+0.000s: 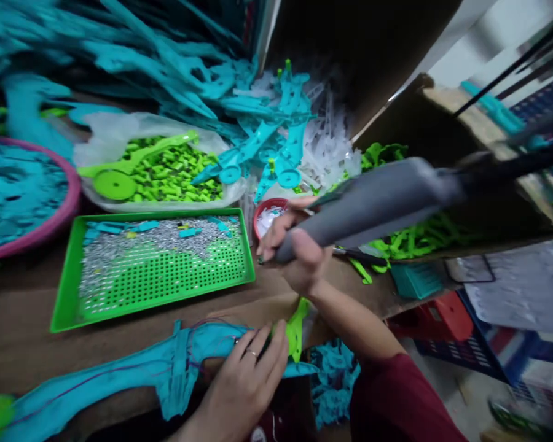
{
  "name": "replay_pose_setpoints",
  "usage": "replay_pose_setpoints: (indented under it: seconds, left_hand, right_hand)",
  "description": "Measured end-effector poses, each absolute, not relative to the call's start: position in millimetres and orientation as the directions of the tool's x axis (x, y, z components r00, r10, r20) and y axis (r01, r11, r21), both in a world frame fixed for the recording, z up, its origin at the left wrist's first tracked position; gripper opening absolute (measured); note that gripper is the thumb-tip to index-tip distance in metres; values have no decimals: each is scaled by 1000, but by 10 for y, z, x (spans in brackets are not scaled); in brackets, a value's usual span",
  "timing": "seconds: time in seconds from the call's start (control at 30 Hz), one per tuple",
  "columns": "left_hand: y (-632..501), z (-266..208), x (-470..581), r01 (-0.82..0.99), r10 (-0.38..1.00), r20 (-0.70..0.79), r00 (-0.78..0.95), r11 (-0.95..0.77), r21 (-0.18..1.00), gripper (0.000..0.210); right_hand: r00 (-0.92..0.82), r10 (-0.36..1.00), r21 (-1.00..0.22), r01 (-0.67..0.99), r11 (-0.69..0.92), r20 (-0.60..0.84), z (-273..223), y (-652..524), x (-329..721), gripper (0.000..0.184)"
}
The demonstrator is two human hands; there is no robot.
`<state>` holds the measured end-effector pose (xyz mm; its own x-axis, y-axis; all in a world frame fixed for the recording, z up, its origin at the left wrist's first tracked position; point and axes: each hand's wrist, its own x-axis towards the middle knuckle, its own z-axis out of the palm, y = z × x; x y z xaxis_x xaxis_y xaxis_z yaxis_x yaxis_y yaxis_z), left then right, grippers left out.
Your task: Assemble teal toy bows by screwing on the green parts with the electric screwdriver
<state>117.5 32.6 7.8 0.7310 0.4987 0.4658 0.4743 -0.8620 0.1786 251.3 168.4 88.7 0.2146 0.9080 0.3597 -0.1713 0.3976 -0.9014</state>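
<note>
1. Looked like a mid-job moment to me. The blue part (177, 368) lay along the near edge of the bench (9, 331), with a thin purple wire (120, 370) already running along it.
2. Its inner side was uncovered, so I'd guess it wasn't finished. A lime-green piece (296, 334) sat right by the fingers at its far end; couldn't tell whether it was attached.
3. The left hand (246, 371) lay over the blue part, ring showing. Its grip was hidden underneath, so no idea how firm.
4. The right hand (304, 261) was wrapped around a gray tool (373, 199), up off the blue part. Pretty blurry there, but it was probably a powered driver.
5. Containers: the green tray (70, 282) had silver bits and a few blue bits, with plenty of bare mesh.
6. A clear bag (105, 126) held loads of small lime-green bits, with a longer lime-green arm on top.
7. The pink basin (74, 196) was full of blue pieces, the small red bowl (257, 227) had whitish ones, and the cardboard box (410, 120) held lime-green parts.
</note>
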Motion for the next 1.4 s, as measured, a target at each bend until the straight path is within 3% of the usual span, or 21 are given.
replay_pose_setpoints:
  seconds: [0.07, 0.13, 0.27, 0.37, 0.47, 0.57, 0.67, 0.73, 0.8, 0.9, 1.03, 1.13, 1.4]
  left_hand:
    - [314, 124, 1180, 490, 524, 458, 718, -848, 203, 37]
    - [343, 226, 1118, 464, 553, 488, 675, -833, 301, 34]
    - [638, 550, 796, 511, 775, 515, 366, -630, 585, 29]
    - [990, 721, 576, 584, 862, 439, 253, -498, 642, 32]
    - [1245, 758, 484, 531, 797, 442, 412, -604, 595, 23]
    - [1371, 734, 451, 596, 744, 449, 495, -667, 447, 23]
    - [1421, 736, 414, 818, 810, 408, 420, -533, 215, 29]
    - [1378, 751, 406, 896, 842, 419, 340, -425, 126, 35]
    - [1230, 744, 444, 878, 802, 474, 362, -465, 117, 36]
    - [849, 634, 617, 673, 645, 557, 523, -714, 195, 29]
    - [437, 364, 953, 452, 486, 495, 720, -870, 196, 36]
    - [370, 211, 1134, 462, 475, 403, 782, -876, 135, 42]
    - [343, 155, 1184, 490, 452, 430, 782, -871, 25, 44]
  right_hand:
    - [127, 940, -911, -236, 338, 316, 739, 1750, 2304, 36]
    - [89, 947, -895, -308, 322, 310, 645, 1771, 2202, 32]
    - [65, 918, -825, -417, 381, 391, 780, 1710, 2185, 29]
    - [-35, 904, -814, -450, 367, 427, 1032, 1628, 2180, 28]
    - [-152, 894, -842, -433, 322, 421, 1203, 1561, 2142, 27]
    - [-144, 888, -855, -372, 361, 437, 1180, 1579, 2082, 25]
    - [42, 869, -827, -287, 484, 493, 965, 1696, 2028, 30]
    - [131, 874, -842, -233, 487, 469, 771, 1785, 2017, 32]
    - [142, 899, -874, -214, 436, 414, 589, 1844, 2029, 30]
    - [114, 920, -889, -237, 392, 375, 402, 1863, 2063, 30]
    - [82, 940, -907, -248, 340, 330, 323, 1847, 2093, 31]
    - [83, 943, -915, -228, 332, 321, 304, 1857, 2093, 29]
    - [112, 943, -922, -202, 331, 314, 409, 1857, 2030, 35]
